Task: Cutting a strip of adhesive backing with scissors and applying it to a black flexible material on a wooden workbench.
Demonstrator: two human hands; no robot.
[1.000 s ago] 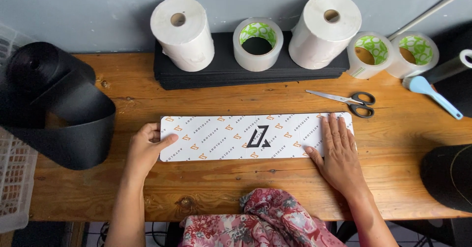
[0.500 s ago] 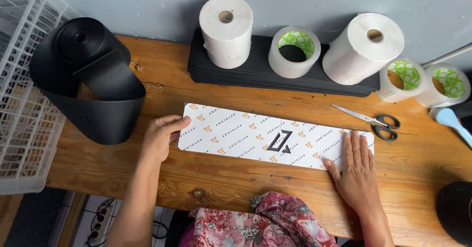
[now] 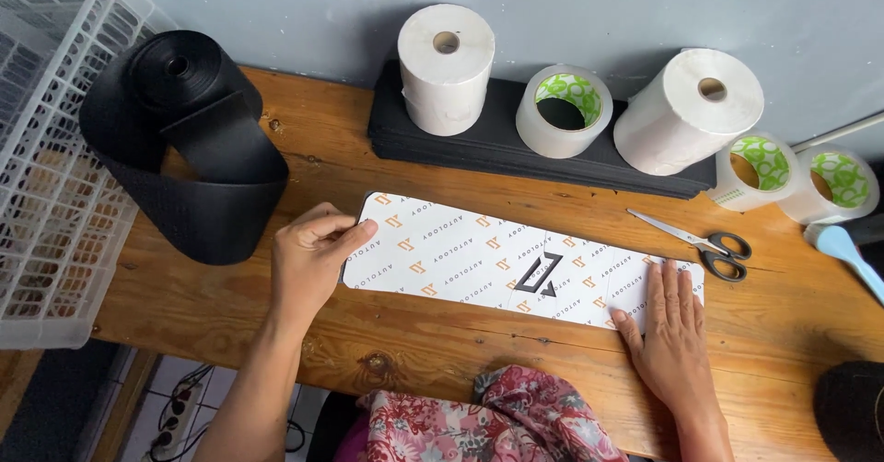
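- While the left hand (image 3: 308, 259) curls its fingers (image 3: 343, 232) over the left end of one long white printed cardboard sleeve with small orange marks (image 3: 479, 252), thumb on top, it pinches that edge lightly.
- Flat and open, the right hand (image 3: 670, 333) presses its spread fingers (image 3: 665, 282) on the sleeve's right end, gripping nothing.
- That single sleeve lies flat on the wooden worktop (image 3: 230, 306), slightly slanted, in the middle near the front edge.
- One pair of black-handled scissors (image 3: 700, 241) lies just beyond the right hand, near the sleeve's far right corner.
- One big roll of black plastic sheet (image 3: 180, 140), partly unwound, stands left of the left hand.
- One white wire basket (image 3: 46, 177) sits at the far left.
- One black flat stack (image 3: 516, 149) runs along the wall; on it stand two white paper rolls (image 3: 445, 66) and one tape roll with a green-patterned core (image 3: 564, 108).
- Two more such tape rolls (image 3: 757, 169) lie at the right, making three.
- One light blue handle (image 3: 843, 250) shows at the right edge.
- Red flowered cloth (image 3: 488, 425) lies at the near edge.
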